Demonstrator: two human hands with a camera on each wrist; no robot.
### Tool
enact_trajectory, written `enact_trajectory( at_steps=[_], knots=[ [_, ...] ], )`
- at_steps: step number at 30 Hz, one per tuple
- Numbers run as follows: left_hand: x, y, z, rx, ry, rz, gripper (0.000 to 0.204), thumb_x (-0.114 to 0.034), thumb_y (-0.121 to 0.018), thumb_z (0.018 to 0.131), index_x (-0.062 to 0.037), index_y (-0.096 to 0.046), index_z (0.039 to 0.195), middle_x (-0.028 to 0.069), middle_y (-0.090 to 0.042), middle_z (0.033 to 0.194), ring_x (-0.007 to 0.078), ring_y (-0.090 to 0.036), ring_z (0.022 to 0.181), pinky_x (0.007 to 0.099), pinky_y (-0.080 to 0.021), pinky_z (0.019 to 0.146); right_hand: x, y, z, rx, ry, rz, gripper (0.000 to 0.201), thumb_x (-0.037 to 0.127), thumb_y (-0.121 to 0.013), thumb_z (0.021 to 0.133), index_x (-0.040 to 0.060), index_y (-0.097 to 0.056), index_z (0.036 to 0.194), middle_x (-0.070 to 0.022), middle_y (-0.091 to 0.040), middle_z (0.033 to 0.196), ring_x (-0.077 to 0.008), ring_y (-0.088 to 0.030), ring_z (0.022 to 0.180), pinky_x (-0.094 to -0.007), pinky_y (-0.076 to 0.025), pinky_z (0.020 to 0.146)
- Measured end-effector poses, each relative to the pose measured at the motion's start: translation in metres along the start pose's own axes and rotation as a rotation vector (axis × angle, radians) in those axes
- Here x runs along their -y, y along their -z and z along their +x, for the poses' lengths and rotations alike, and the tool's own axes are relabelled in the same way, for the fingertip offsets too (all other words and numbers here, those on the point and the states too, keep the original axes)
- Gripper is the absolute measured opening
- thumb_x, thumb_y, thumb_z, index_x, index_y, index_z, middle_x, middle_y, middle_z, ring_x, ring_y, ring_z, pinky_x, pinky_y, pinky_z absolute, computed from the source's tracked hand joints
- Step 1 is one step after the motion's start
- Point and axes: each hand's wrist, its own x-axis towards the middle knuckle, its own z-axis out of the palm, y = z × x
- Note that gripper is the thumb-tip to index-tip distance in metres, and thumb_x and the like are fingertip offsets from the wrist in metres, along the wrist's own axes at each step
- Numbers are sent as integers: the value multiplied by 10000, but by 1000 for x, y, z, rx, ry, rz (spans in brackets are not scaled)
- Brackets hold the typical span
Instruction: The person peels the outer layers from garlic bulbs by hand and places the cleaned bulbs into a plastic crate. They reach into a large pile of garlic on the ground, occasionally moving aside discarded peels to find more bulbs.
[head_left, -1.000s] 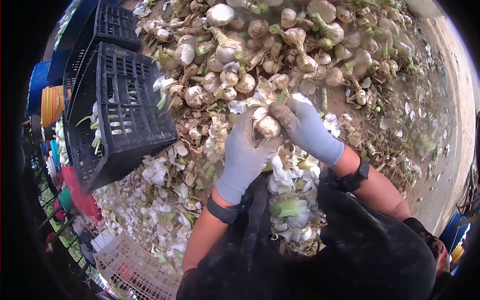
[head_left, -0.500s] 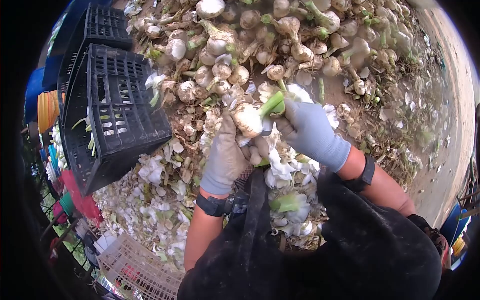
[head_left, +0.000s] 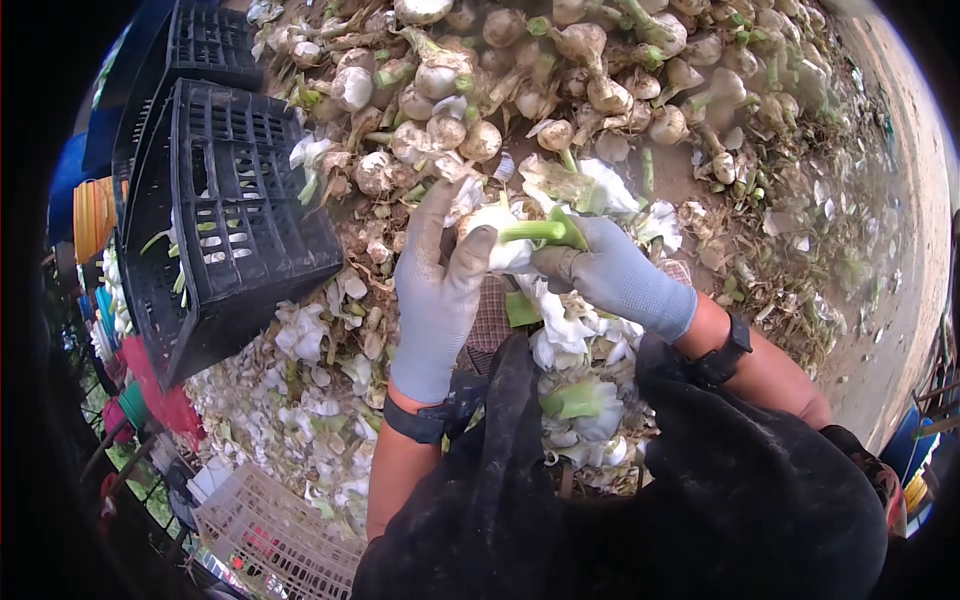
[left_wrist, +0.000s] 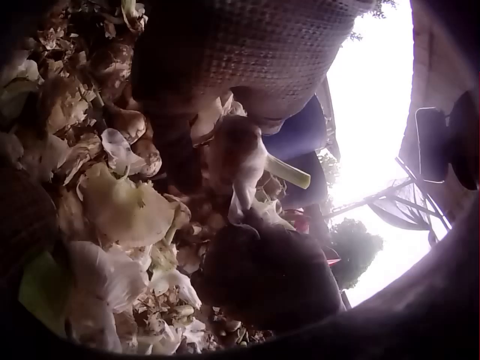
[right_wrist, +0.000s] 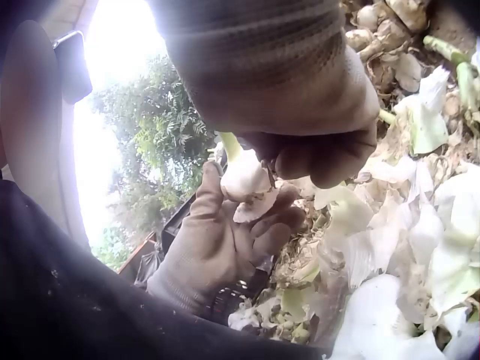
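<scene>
My gloved left hand (head_left: 440,290) holds a garlic bulb (head_left: 495,240) between thumb and fingers, its short green stem (head_left: 530,231) pointing right. The bulb (right_wrist: 246,177) looks white and smooth in the right wrist view, with a loose flap of skin under it. My gloved right hand (head_left: 622,278) is close at the stem's end, fingers curled, pinching a strip of green outer skin (head_left: 572,229). In the left wrist view the stem (left_wrist: 288,172) sticks out past the dark thumb.
Unpeeled garlic bulbs (head_left: 600,95) are heaped ahead. Black plastic crates (head_left: 255,200) stand at left, one tipped on its side. Peeled skins (head_left: 300,420) cover the ground at left and between the legs. A pale crate (head_left: 270,530) lies at lower left.
The bulb has been turned so that its green stem shows and points right. The left hand has shifted left and opened up around it; the right hand now pulls skin at the stem.
</scene>
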Motion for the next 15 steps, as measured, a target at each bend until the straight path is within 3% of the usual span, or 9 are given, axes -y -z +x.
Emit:
enact_trajectory(
  at_steps=[1,3,5,6,9,10,11,13,15],
  knots=[
    [-2,-1,2,31,-266,393,611,-380,-755,780,-31,-548,1237,183,-504,1247,240,-530,1147,359,-484,878,-3,-3,0,-46,146,-69,167,119,-576,865,13,-605,990,-182,-630,800,-327,-621,743,-392,-472,666],
    [0,-2,-3,135,-295,514,534,-380,-774,753,-51,-608,1140,185,-480,1260,250,-517,1159,357,-482,867,-5,-1,-1,-37,250,-245,167,139,-581,847,32,-587,975,-185,-623,807,-367,-618,778,-418,-478,674],
    [26,2,-2,117,-104,211,459,-333,-760,787,-29,-604,1095,141,-526,1206,213,-554,1096,327,-483,860,-9,1,0,-31,350,-536,152,162,-588,813,48,-584,912,-177,-621,810,-386,-608,798,-447,-485,682],
    [13,-3,-6,97,261,-217,372,-181,-737,820,-40,-583,1129,85,-593,1040,179,-575,1007,283,-499,841,-3,-1,-2,-135,366,-678,169,176,-614,765,56,-593,882,-162,-619,793,-364,-619,775,-456,-492,665],
    [6,-2,-10,130,369,-683,303,-194,-657,889,-38,-584,1138,65,-619,1003,190,-594,1006,321,-500,883,-10,9,5,-215,309,-899,163,163,-628,735,56,-605,856,-150,-628,807,-345,-631,768,-448,-495,641],
    [16,7,-12,240,320,-667,358,-273,-570,940,-39,-555,1211,117,-604,1139,237,-555,1130,422,-450,988,-12,14,6,-155,154,-979,173,166,-635,718,58,-622,853,-146,-632,822,-339,-638,771,-440,-502,638],
    [16,10,-14,237,321,-662,358,-273,-570,940,-39,-555,1211,117,-604,1139,237,-555,1130,422,-450,988,-13,16,-1,-153,157,-974,173,166,-635,718,58,-622,853,-146,-632,822,-339,-638,771,-440,-502,638],
    [0,12,-7,72,264,-941,409,-326,-509,961,-30,-538,1241,166,-527,1296,300,-462,1257,511,-351,1074,-12,13,-22,408,132,-1051,230,186,-629,730,44,-638,911,-150,-641,842,-344,-645,780,-432,-509,648],
    [11,22,-1,113,204,-747,409,-309,-489,970,-33,-513,1271,180,-452,1378,346,-388,1311,555,-301,1095,-1,1,-53,893,225,-822,286,185,-621,730,40,-648,974,-152,-652,860,-351,-655,789,-425,-518,655]
  ],
)
